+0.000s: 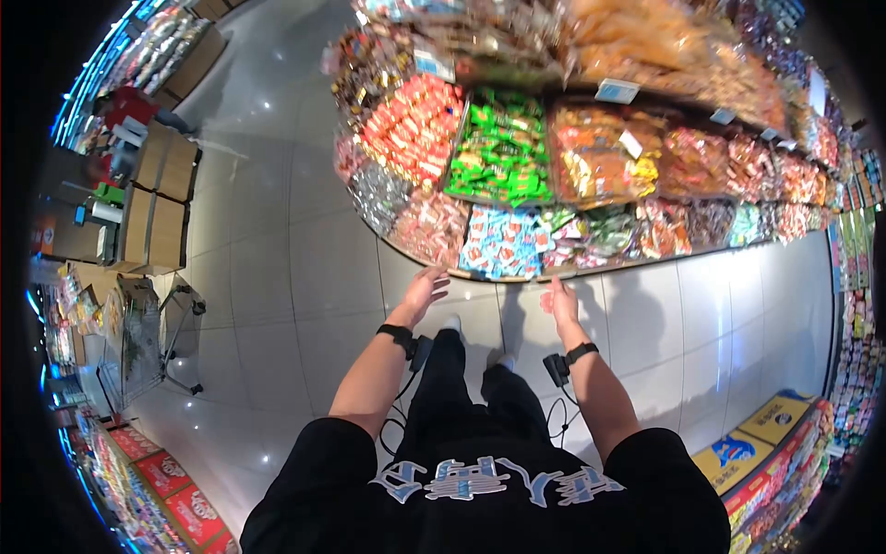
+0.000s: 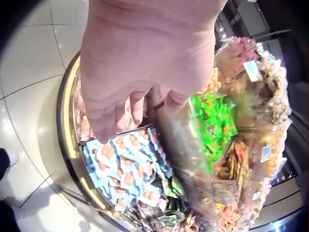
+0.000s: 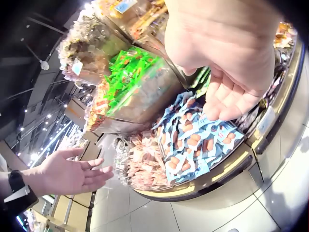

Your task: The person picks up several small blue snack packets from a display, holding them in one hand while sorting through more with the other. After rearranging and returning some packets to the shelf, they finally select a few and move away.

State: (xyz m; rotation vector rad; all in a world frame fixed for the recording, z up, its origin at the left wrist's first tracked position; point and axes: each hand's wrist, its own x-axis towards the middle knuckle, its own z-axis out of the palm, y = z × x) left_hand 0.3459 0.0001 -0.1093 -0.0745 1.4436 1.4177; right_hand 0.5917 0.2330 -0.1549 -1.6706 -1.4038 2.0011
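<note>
My left hand (image 1: 425,294) hangs near the front rim of a rounded snack display, holding nothing, its fingers loosely extended. To its right, my right hand (image 1: 560,305) is held out by the same rim, also holding nothing. Between and beyond the hands lies a bin of blue-and-white snack packets (image 1: 503,242). In the right wrist view the fingers (image 3: 227,102) overlap these packets, and the left hand reaches in from the side with spread fingers. Behind them stands a bin of green packets (image 1: 503,138), with pinkish wrapped snacks (image 1: 432,229) at the left.
More bins of wrapped snacks (image 1: 604,152) rise in tiers, with small price tags (image 1: 616,90). A shopping cart (image 1: 138,342) stands at left, near wooden counters (image 1: 166,203) and a person in red (image 1: 129,106). Stacked cartons (image 1: 748,439) sit at lower right.
</note>
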